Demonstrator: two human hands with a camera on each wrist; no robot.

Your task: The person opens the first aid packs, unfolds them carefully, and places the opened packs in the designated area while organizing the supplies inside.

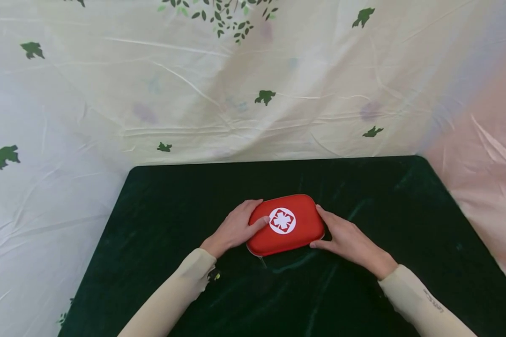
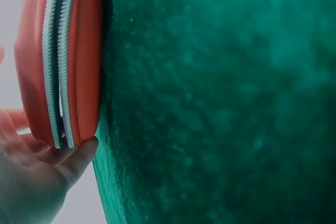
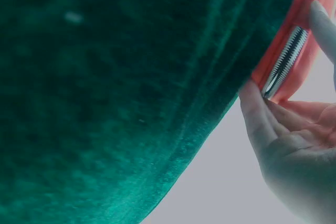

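A red first-aid case, with a white round emblem on its lid, lies slightly slanted on the green cloth. My left hand grips its left end, thumb on the lid and fingers round the side. At the opposite end my right hand holds the case, thumb along the near edge and fingers at the right side. The left wrist view shows the zipper with its two toothed rows apart and a dark gap between them. A zipper pull hangs near the front left corner.
Dark green velvety cloth covers the table, whose back edge and rounded corners show. Behind and beside it hang pale curtains with green leaf prints. A small dark object sits at my left cuff.
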